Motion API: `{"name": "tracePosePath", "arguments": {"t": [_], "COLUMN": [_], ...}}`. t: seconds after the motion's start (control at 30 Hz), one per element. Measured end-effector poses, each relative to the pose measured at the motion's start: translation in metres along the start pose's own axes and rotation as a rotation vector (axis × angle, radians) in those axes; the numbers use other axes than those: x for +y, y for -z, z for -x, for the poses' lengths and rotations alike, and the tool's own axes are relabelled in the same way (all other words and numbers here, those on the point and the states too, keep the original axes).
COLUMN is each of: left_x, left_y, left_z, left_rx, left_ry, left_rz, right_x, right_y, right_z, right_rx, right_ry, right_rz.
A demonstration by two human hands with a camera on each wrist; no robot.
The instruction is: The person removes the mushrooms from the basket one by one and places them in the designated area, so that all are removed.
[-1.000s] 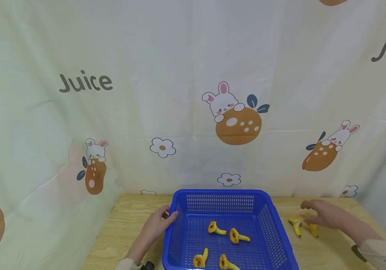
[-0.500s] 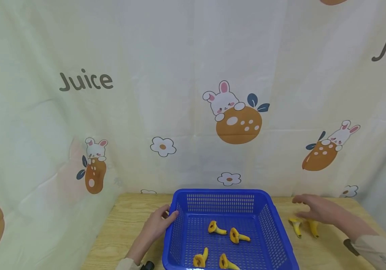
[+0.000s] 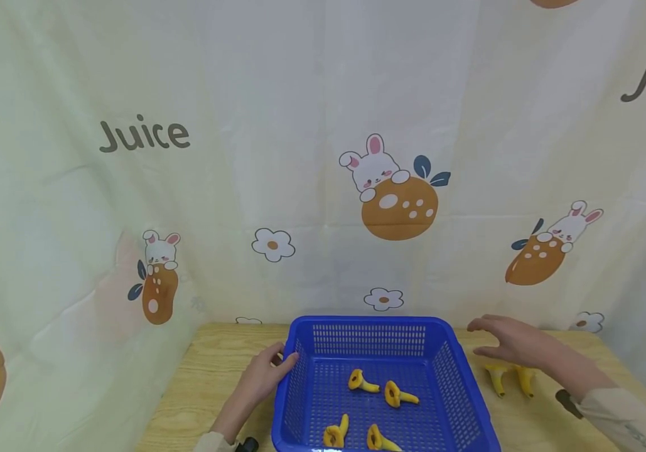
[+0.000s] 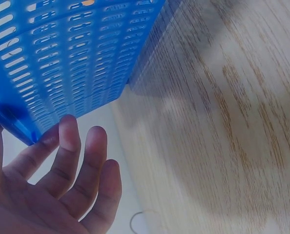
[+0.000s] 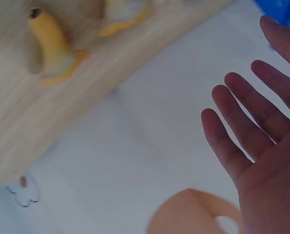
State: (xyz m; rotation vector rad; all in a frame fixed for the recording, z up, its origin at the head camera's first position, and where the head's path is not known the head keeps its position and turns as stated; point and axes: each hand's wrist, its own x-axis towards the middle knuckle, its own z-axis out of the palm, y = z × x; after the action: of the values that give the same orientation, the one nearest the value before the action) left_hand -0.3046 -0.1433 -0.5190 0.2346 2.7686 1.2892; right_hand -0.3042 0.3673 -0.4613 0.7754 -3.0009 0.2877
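A blue plastic basket [image 3: 376, 321] with slotted walls stands on the wooden table, and several yellow chanterelle mushrooms [image 3: 393, 395] lie on its floor. My left hand [image 3: 263, 375] holds the basket's left rim, the thumb over the edge and fingers along the outer wall. In the left wrist view some fingers [image 4: 93, 156] hang clear of the slots. My right hand [image 3: 517, 342] hovers right of the basket with fingers apart and nothing in it. Two more chanterelles, one on the left [image 3: 496, 380] and one on the right [image 3: 524, 382], lie on the table below that hand.
The wooden table [image 3: 221, 358] reaches back to a pale curtain [image 3: 300, 157] printed with rabbits, fruit and flowers. A dark band [image 3: 568, 402] sits at the right wrist, and a black object [image 3: 248, 444] is by the left wrist.
My right hand has moved left and slightly up, towards the basket, uncovering more of the right-hand chanterelle on the table. The left hand and the basket have stayed put.
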Motion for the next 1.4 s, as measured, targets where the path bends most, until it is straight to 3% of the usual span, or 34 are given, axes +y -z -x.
{"name": "tracePosePath", "arguments": {"t": [0.3, 0.57, 0.83, 1.1, 1.4], "left_x": [-0.001, 0.000, 0.000, 0.002, 0.005], "left_y": [0.001, 0.001, 0.001, 0.001, 0.001], "left_z": [-0.001, -0.001, -0.001, -0.001, 0.003], "left_rx": [0.007, 0.005, 0.007, 0.023, 0.023], "left_ry": [0.007, 0.008, 0.006, 0.008, 0.015], "left_rz": [-0.008, -0.007, -0.006, -0.014, -0.014], "right_x": [-0.038, -0.062, -0.090, -0.107, -0.124], "right_y": [0.013, 0.012, 0.012, 0.007, -0.006], "right_z": [-0.016, -0.029, -0.039, -0.053, -0.068], "right_rx": [0.008, 0.044, 0.033, 0.049, -0.009], "right_ry": [0.045, 0.173, 0.224, 0.306, 0.317], "right_rz": [0.046, 0.113, 0.128, 0.149, 0.147]}}
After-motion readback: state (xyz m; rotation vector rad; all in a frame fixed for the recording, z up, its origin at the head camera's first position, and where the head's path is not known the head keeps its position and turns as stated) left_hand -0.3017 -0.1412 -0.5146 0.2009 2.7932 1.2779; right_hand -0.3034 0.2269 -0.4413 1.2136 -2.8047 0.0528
